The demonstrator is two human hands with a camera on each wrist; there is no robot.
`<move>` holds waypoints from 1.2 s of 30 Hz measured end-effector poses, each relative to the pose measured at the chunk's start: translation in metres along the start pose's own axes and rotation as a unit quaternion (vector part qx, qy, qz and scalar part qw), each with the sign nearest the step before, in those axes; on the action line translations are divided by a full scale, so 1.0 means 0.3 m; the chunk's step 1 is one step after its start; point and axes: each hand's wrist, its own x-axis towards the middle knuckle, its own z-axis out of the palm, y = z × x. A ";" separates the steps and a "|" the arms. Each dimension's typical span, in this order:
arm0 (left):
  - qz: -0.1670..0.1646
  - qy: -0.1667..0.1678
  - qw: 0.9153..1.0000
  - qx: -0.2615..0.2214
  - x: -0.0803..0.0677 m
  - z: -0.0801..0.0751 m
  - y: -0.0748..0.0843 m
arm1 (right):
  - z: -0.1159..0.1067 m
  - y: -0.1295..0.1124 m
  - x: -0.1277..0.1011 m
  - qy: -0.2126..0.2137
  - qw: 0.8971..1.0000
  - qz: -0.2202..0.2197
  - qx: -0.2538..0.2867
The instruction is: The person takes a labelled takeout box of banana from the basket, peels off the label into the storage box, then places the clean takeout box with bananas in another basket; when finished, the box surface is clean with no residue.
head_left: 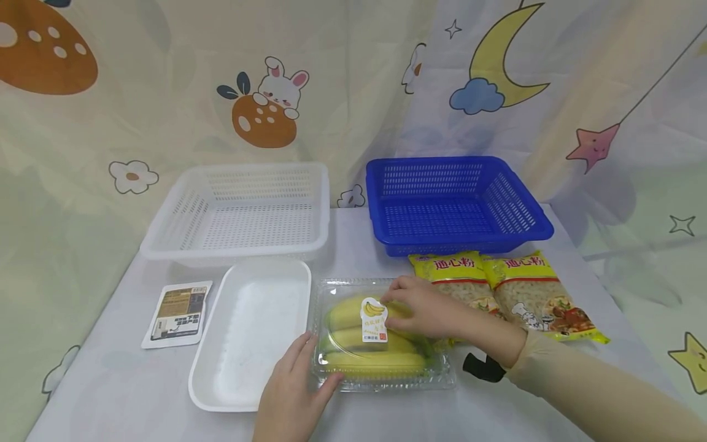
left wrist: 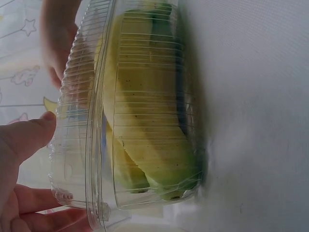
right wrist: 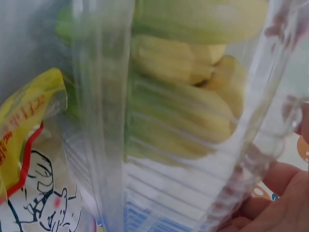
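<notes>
Grey table point(head_left: 138, 393): banana box point(head_left: 381, 334) lying crosswise, long axis left-right. Left hand point(head_left: 295, 393) flat, fingers straight, at near-left corner. Right hand point(head_left: 428, 310) atop lid, apparently curled over far edge; equally near.

Beyond my left hand point(head_left: 293, 393): white foam tray point(head_left: 251, 331), lying just beside it; small brown-and-white sachet point(head_left: 178, 313) further left; white slotted basket point(head_left: 240, 212) at the back. Beyond my right hand point(head_left: 428, 310): blue slotted basket point(head_left: 453, 202). Just right of that hand: two yellow macaroni packets point(head_left: 510, 291), side by side. Behind all: cartoon-print curtain point(head_left: 353, 80).
</notes>
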 end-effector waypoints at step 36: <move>0.001 0.010 1.000 -0.006 -0.002 0.006 -0.004 | 0.017 -0.005 0.018 0.058 0.991 -0.011 0.121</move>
